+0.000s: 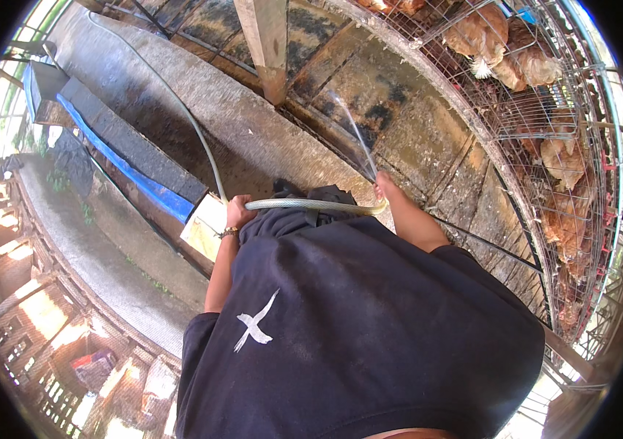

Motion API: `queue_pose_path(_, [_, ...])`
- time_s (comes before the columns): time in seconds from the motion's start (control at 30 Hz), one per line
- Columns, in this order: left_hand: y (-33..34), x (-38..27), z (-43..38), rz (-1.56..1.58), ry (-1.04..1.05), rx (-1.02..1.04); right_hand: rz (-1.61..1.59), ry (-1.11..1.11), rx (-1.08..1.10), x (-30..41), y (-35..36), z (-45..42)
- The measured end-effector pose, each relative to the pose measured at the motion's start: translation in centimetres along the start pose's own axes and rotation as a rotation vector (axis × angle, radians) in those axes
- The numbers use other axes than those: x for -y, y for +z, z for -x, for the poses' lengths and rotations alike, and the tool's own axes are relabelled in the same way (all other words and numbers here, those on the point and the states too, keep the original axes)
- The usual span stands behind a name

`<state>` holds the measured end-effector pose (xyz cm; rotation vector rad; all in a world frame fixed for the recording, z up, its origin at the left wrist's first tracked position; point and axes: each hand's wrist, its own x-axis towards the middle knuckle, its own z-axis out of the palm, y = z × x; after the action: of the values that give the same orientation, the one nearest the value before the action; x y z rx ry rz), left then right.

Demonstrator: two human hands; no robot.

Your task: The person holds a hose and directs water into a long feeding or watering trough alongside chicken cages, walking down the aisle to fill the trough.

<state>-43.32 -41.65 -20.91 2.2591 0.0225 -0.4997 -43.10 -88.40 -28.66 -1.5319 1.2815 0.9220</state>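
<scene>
A clear braided hose (311, 204) spans the front of my body from one hand to the other. My left hand (241, 211), with a bracelet at the wrist, is closed around it. At the hose's outlet end, my right hand (385, 185) grips it, and the fingers partly hide the opening. A thin jet of water (360, 131) shoots from there over the stained floor slabs (355, 82). Beyond my left hand the hose runs away along the concrete walkway (267, 131) to the far end.
Brown hens (479, 38) sit in wire cages (531, 115) along the right. A concrete post (265, 52) rises ahead beside the walkway. On my left lies a long dark trough or box (130, 142) with a blue edge, and beyond it a slatted structure (43, 307).
</scene>
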Motion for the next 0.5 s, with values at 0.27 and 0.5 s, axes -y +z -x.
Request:
queue_pose_path(0.27, [-0.1, -0.1, -0.1, -0.019, 0.001, -0.008, -0.081, -0.059, -0.107, 0.2, 0.4, 0.3])
queue_pose_path(0.5, [-0.4, -0.2, 0.3, -0.027, -0.042, -0.012, -0.043, -0.097, -0.101, 0.3, 1.3, 0.8])
